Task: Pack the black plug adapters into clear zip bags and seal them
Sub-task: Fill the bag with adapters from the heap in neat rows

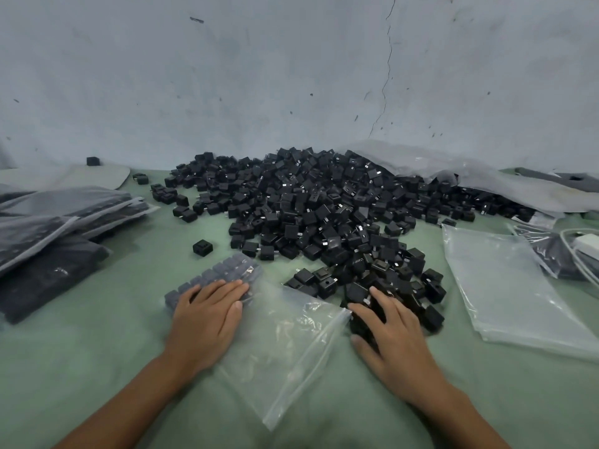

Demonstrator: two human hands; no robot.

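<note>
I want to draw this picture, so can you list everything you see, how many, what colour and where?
loose plug adapters: too many to count, black, heaped mid-table
zip bag: one, clear, partly filled, front centre
adapters in the bag: two neat rows, black, at its far end
empty bags: small stack, clear, right
packed bags: several, clear over black, stacked left
big plastic sheet: one, clear, back right
cable: white, far right
table cover: green
wall: pale grey
left hand: flat on the bag
right hand: on loose adapters

Bare green cloth (pixel 97 367) lies open near-left; the adapter pile (pixel 317 202) blocks the middle.
</note>
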